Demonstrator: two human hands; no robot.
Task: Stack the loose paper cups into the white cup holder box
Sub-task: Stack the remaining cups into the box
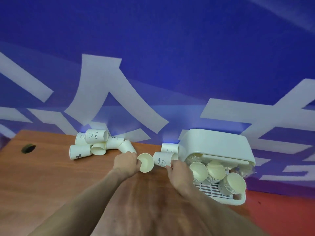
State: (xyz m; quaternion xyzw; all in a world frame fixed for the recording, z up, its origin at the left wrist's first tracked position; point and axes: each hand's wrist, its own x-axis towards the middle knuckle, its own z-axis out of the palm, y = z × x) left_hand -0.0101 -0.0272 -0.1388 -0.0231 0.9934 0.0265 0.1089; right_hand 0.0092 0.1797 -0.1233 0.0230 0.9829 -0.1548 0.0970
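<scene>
**Both hands on cups, mid-desk, beside holder box**

Blue wall point(153, 40) behind, matte, with large white strokes painted on. Wooden desk point(51, 184), reddish-brown grain, round cable hole point(28, 148) near far left corner. White cup holder box point(216, 147) at right edge of desk: smooth rounded plastic shell, slatted tray point(213, 190) sticking out toward the near side. Three nested stacks of cups point(215, 171) lying in it, cream insides facing the camera. Loose pile of paper cups point(95, 144) along far edge, left of centre, tipped on their sides; white, tapered, printed "HELLO", smiley, "%". One more cup point(169, 148) on its side, touching the box's left wall.

Left hand point(127, 164) curled round a cup point(145, 163), thumb inside the rim, mouth toward the camera. Right hand point(179, 171) pinching the rim of a "HELLO" cup point(164, 160) lying sideways, just left of the box. Held cups nearly touching, between pile and box.
</scene>
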